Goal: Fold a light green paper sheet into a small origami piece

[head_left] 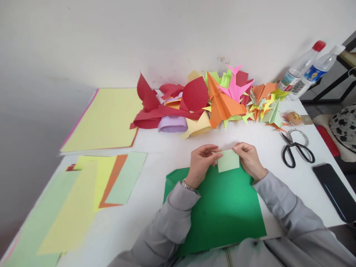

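A small pale green piece of paper (228,161) is held up between my two hands, over the far edge of a dark green sheet (226,207). My left hand (204,161) pinches its left edge between thumb and fingers. At the upper right corner, my right hand (249,157) grips it with the thumb on the near side. The paper looks flat and rectangular; whether it is folded in layers I cannot tell. The green sheet lies on the white table in front of my body, partly under my left forearm.
Folded paper planes (222,105) and curled red paper shapes (194,94) pile up against the wall. Large yellow sheets (105,118) and paper strips (69,215) lie left. Black-handled scissors (296,150), a roll of tape (305,137), a phone (333,191) and two bottles (319,72) are right.
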